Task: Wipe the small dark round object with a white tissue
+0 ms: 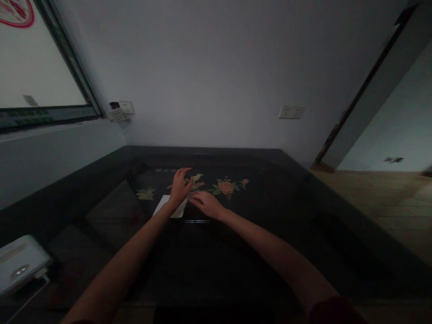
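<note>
A white sheet of paper (161,204) lies on a dark panel painted with flowers (226,186), set in a black table (276,225). My left hand (180,185) rests over the paper's far right part, fingers stretched and slightly spread. Just to its right, my right hand (206,203) lies flat on the panel, fingers pointing left toward the paper's edge. Neither hand grips anything. Most of the paper's right side is hidden under my left hand and wrist.
A white device (20,263) with a cable sits at the table's near left corner. Wall sockets (122,111) hang at the left corner and another socket plate (291,112) on the back wall. A window (33,67) is at left, wooden floor (381,198) at right.
</note>
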Tool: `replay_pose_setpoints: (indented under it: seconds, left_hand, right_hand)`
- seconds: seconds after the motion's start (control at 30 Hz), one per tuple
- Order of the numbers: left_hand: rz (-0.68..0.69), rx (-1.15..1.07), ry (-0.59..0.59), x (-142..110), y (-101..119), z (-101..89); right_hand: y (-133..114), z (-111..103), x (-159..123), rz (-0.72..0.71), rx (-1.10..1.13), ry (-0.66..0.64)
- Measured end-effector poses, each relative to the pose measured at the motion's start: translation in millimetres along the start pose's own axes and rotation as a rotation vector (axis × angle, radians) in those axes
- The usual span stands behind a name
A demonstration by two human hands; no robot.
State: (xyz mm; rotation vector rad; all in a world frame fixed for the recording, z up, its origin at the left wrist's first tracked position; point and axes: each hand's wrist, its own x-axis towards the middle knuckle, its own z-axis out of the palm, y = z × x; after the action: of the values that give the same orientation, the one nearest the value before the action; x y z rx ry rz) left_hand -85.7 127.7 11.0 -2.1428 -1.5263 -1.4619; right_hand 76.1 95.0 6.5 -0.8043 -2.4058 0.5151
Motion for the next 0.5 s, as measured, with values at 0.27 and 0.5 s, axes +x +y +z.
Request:
replay_pose_setpoints:
  seconds: [0.27, 0.5]
  left_hand:
    - [0.273, 0.007, -0.526, -48.4, 78.6, 33.3]
    - [0.371, 0.074, -0.763, -53.5, 77.5, 23.4]
  right_hand:
    - [45.7, -40.5, -68.5, 0.237, -0.076, 0.052]
    - [39.5, -33.1, -75.2, 0.259, -0.165, -0.026]
